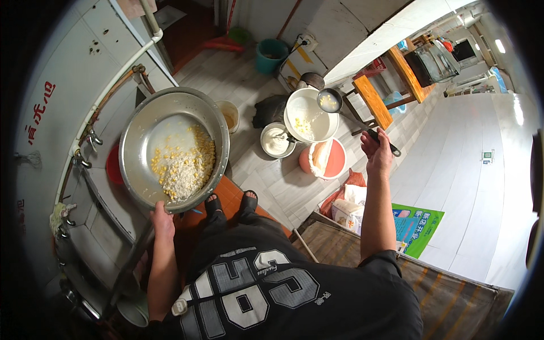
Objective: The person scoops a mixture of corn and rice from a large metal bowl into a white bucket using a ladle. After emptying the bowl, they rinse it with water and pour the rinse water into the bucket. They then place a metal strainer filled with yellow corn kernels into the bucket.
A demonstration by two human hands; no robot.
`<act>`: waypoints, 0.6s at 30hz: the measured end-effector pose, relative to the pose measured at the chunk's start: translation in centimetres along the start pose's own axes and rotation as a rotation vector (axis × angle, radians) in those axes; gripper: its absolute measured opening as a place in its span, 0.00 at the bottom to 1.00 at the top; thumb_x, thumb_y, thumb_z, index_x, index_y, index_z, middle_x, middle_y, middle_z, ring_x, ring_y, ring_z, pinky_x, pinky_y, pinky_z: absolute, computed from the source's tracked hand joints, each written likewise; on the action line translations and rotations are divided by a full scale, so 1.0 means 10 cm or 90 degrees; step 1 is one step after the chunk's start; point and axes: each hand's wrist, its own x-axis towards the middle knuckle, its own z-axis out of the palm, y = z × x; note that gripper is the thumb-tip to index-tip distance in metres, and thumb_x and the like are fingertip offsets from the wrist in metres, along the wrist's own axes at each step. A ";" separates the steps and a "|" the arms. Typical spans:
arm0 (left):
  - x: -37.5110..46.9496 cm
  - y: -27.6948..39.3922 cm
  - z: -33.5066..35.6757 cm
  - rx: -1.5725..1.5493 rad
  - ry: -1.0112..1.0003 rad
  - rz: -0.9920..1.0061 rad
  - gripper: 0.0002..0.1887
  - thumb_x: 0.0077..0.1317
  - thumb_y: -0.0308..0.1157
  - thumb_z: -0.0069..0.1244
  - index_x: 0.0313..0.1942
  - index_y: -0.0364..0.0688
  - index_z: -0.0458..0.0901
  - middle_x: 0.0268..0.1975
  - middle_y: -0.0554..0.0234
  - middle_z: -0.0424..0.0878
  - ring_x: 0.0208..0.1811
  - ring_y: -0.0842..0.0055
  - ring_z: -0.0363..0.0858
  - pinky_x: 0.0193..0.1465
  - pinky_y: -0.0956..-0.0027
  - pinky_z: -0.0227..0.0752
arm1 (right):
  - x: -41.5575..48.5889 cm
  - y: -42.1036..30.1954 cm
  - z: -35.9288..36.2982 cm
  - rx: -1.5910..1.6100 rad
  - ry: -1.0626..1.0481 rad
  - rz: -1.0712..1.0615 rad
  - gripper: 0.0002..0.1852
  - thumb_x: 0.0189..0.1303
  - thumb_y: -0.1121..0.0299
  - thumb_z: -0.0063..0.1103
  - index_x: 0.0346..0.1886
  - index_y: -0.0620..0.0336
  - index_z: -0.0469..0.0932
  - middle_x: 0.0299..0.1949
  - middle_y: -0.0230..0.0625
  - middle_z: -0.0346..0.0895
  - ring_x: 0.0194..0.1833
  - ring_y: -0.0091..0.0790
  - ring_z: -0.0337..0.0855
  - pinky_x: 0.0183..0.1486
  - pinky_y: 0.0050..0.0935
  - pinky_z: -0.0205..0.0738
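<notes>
My left hand (163, 223) grips the near rim of a large metal basin (135, 140). A heap of yellow corn kernels mixed with pale grains (187, 172) lies inside, toward the basin's near right side, with looser kernels spread in cloudy liquid. In my right hand (377, 153) is the dark handle of a ladle (330, 101), extended away from me. Some kernels sit in the ladle's bowl, above the edge of a white tub (293, 102). More kernels and pale grains rest at the bottom of that tub.
A metal bowl of white paste (275, 142) and a pinkish-red bucket (335, 159) stand beside the tub. Behind the basin is a pale bucket (229, 112). Taps (92, 138) line the left wall. Bags (349, 208) lie at the right; a teal bucket (270, 55) stands farther off.
</notes>
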 end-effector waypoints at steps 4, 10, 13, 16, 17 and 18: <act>-0.03 -0.06 0.00 -0.003 -0.017 0.038 0.13 0.64 0.31 0.49 0.46 0.33 0.78 0.43 0.58 0.82 0.41 0.71 0.83 0.40 0.65 0.77 | -0.19 -0.23 0.19 0.022 -0.100 -0.002 0.18 0.68 0.60 0.51 0.58 0.52 0.73 0.44 0.48 0.84 0.37 0.36 0.87 0.38 0.29 0.81; 0.11 -0.21 -0.09 0.125 0.078 0.052 0.08 0.63 0.33 0.50 0.40 0.40 0.78 0.36 0.67 0.79 0.34 0.77 0.78 0.32 0.71 0.71 | -0.65 -0.44 0.84 0.062 -0.242 0.054 0.17 0.69 0.59 0.49 0.57 0.54 0.74 0.46 0.50 0.83 0.37 0.35 0.86 0.38 0.28 0.79; 0.11 -0.24 -0.08 0.124 0.073 0.048 0.13 0.63 0.34 0.49 0.43 0.34 0.78 0.38 0.66 0.79 0.37 0.79 0.74 0.39 0.69 0.68 | -0.83 -0.36 1.25 0.041 -0.302 0.097 0.18 0.69 0.59 0.49 0.58 0.54 0.73 0.46 0.50 0.83 0.38 0.35 0.86 0.39 0.28 0.78; 0.08 -0.18 -0.05 0.114 0.033 0.032 0.13 0.63 0.34 0.49 0.41 0.34 0.78 0.36 0.68 0.79 0.35 0.80 0.72 0.39 0.70 0.67 | -0.98 -0.10 1.68 -0.012 -0.399 0.139 0.18 0.69 0.59 0.49 0.58 0.54 0.72 0.47 0.49 0.83 0.38 0.36 0.86 0.39 0.28 0.77; 0.05 -0.15 -0.04 0.127 0.040 0.033 0.12 0.63 0.34 0.48 0.41 0.34 0.78 0.36 0.68 0.79 0.36 0.80 0.72 0.39 0.70 0.67 | -1.04 0.02 1.83 -0.005 -0.461 0.144 0.18 0.69 0.59 0.49 0.58 0.54 0.72 0.47 0.49 0.83 0.39 0.36 0.86 0.39 0.28 0.77; 0.03 -0.13 -0.01 0.126 0.043 0.031 0.12 0.63 0.34 0.48 0.41 0.34 0.78 0.37 0.67 0.79 0.36 0.80 0.72 0.39 0.70 0.68 | -1.09 0.16 2.00 -0.047 -0.441 0.165 0.18 0.69 0.59 0.49 0.58 0.54 0.71 0.47 0.49 0.83 0.39 0.37 0.85 0.39 0.28 0.77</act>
